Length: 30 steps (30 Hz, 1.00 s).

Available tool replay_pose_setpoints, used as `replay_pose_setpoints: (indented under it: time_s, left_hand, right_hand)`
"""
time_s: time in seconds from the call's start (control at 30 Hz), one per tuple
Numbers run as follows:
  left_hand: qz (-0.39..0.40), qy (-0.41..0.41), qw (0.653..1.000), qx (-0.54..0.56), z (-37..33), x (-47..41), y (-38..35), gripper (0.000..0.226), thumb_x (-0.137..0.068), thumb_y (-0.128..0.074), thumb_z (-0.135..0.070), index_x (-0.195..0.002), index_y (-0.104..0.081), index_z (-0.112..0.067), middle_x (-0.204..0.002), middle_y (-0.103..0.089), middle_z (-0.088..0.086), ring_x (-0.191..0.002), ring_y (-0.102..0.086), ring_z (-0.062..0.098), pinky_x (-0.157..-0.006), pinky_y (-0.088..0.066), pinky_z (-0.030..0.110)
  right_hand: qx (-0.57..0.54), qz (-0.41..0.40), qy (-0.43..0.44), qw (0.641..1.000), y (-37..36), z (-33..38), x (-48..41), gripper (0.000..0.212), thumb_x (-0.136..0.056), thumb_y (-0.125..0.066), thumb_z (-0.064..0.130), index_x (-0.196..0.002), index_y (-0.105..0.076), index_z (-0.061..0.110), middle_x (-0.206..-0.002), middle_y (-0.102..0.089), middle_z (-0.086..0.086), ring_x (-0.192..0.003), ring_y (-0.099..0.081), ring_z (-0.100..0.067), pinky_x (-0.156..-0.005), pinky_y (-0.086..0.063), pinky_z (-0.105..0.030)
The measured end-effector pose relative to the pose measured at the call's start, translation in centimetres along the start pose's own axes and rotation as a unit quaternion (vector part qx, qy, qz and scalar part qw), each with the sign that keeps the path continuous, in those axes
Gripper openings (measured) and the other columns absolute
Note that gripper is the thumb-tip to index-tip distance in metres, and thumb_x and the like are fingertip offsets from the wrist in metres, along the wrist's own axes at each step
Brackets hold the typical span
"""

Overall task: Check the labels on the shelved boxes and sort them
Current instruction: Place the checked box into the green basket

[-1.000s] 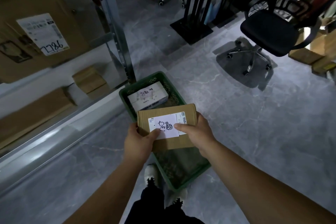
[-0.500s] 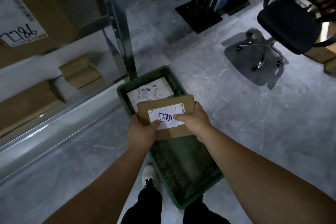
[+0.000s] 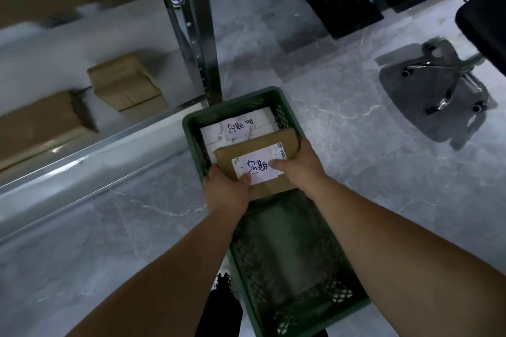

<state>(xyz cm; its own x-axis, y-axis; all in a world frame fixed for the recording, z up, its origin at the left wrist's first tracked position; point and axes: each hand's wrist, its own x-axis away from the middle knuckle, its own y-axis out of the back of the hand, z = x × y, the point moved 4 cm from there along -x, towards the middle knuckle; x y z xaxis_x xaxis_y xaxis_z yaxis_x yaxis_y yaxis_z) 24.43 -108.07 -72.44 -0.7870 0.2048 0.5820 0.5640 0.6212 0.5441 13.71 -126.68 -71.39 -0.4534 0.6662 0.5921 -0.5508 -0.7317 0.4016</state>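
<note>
— As we look down from the head camera, what do our two hands hold?
— We grip one brown cardboard box (image 3: pixel 260 145) from both sides. The left hand (image 3: pixel 227 191) curls round its near left corner with the thumb on the white label (image 3: pixel 257 169). The right hand (image 3: pixel 301 165) clasps the right edge, thumb also on the label.
— Where does the box lie?
— We find it over the far half of the green crate (image 3: pixel 235 105), which stands on the grey floor beside the metal shelf post (image 3: pixel 200 30). Whether the box touches the crate, we cannot tell.
— What else is marked?
— We note a white box (image 3: pixel 216 131) with its own handwritten label at the crate's far end, partly hidden by the held box. At left a small cardboard box (image 3: pixel 126 82) and a long cardboard box (image 3: pixel 41 120) sit on the low shelf. At right stands a chair base (image 3: pixel 449 82).
</note>
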Motion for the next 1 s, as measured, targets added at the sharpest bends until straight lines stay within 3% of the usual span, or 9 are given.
replay_pose_setpoints:
  time_s: [0.13,0.3,0.5,0.57,0.7,0.8,1.0]
  left_hand:
    - [-0.002,0.027,1.0,-0.012,1.6,-1.6,-2.0,0.091,-0.068,-0.079,-0.063,-0.14,-0.054,-0.012,-0.134,-0.066,0.012,-0.118,-0.067,0.038,-0.097,-0.06,0.057]
    - [0.016,0.054,0.998,-0.037,2.8,-2.5,-2.9,0.078,-0.08,-0.084,-0.052,-0.139,-0.056,-0.01,-0.134,-0.065,0.015,-0.117,-0.067,0.039,-0.097,-0.059,0.048]
    - [0.041,0.075,0.996,-0.031,3.9,-3.7,-4.2,0.07,-0.09,-0.084,-0.038,-0.144,-0.051,-0.007,-0.137,-0.067,0.015,-0.121,-0.066,0.038,-0.086,-0.051,0.035]
    - [0.042,0.077,0.996,-0.023,4.1,-4.0,-4.6,0.071,-0.093,-0.082,-0.032,-0.149,-0.046,-0.007,-0.14,-0.067,0.013,-0.123,-0.067,0.037,-0.086,-0.046,0.031]
    - [0.047,0.07,0.996,-0.015,4.6,-4.6,-5.3,0.079,-0.094,-0.08,-0.028,-0.159,-0.037,-0.013,-0.142,-0.068,0.011,-0.124,-0.067,0.036,-0.093,-0.051,0.035]
    - [0.059,0.064,0.996,-0.011,5.2,-5.2,-6.1,0.092,-0.093,-0.08,-0.026,-0.167,-0.026,-0.018,-0.146,-0.066,0.008,-0.127,-0.067,0.034,-0.1,-0.051,0.036]
    - [0.064,0.073,0.995,-0.015,5.6,-5.7,-6.7,0.104,-0.094,-0.079,-0.032,-0.171,-0.011,-0.017,-0.148,-0.065,0.011,-0.127,-0.066,0.037,-0.094,-0.052,0.036]
  right_hand:
    - [0.027,0.013,0.0,1.0,-1.3,-2.5,-2.6,0.062,-0.079,-0.098,0.025,-0.129,-0.062,0.022,-0.116,-0.074,0.006,-0.101,-0.072,-0.009,-0.08,-0.062,-0.029]
    - [0.027,0.03,-0.013,0.999,-2.6,-4.5,-3.7,0.067,-0.075,-0.098,0.027,-0.132,-0.062,0.025,-0.124,-0.075,0.003,-0.112,-0.073,-0.019,-0.101,-0.062,-0.047]
    - [0.044,0.044,-0.027,0.998,-3.3,-5.5,-4.3,0.079,-0.088,-0.092,0.02,-0.154,-0.049,0.018,-0.137,-0.067,0.001,-0.119,-0.065,-0.019,-0.103,-0.057,-0.037]
    - [0.054,0.048,-0.032,0.997,-3.7,-6.0,-4.7,0.084,-0.087,-0.092,0.021,-0.158,-0.046,0.02,-0.142,-0.067,-0.001,-0.125,-0.065,-0.022,-0.108,-0.056,-0.04]
    - [0.07,0.059,-0.044,0.995,-4.6,-6.9,-5.4,0.106,-0.085,-0.093,0.03,-0.169,-0.03,0.026,-0.155,-0.059,-0.001,-0.139,-0.06,-0.027,-0.117,-0.052,-0.048]
    - [0.063,0.067,-0.055,0.994,-5.3,-7.8,-6.2,0.112,-0.087,-0.092,0.031,-0.173,-0.021,0.025,-0.162,-0.053,-0.001,-0.142,-0.056,-0.025,-0.12,-0.048,-0.043]
    - [0.061,0.068,-0.073,0.993,-5.5,-8.6,-6.6,0.114,-0.087,-0.092,0.029,-0.174,-0.019,0.025,-0.165,-0.05,-0.002,-0.146,-0.053,-0.024,-0.121,-0.045,-0.04]
